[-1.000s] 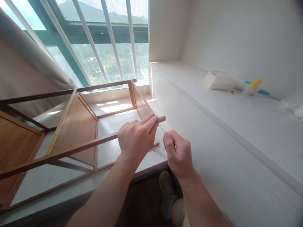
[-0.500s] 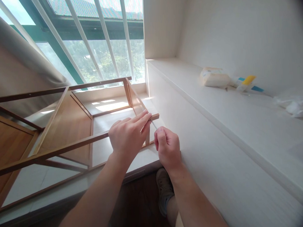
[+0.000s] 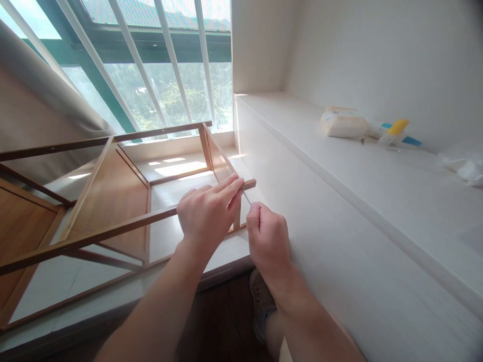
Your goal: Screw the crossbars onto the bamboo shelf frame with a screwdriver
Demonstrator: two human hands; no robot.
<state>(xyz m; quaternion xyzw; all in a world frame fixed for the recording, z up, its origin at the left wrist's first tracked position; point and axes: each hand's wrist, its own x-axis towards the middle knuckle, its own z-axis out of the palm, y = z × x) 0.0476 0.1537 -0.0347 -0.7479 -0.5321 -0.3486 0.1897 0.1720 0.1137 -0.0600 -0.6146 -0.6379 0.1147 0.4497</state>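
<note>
A wooden shelf frame with brown panels lies on its side on the pale ledge. My left hand is closed over its near rail, close to the right end, with the fingertips at the joint by the end panel. In my right hand, closed in a fist, is a thin metal driver; its shaft points up-left to the rail beside my left fingertips. The fist hides its handle, so I cannot tell whether it is a screwdriver or a hex key. The shaft's tip is hard to make out.
A white cabinet top runs along the right, bearing a soft pack, a yellow-and-blue item and crumpled white plastic. A barred window stands behind, with a grey curtain at left. My shoe is below.
The view has shifted slightly. My right fist has turned a little around the driver, while my left hand keeps its hold on the rail.
</note>
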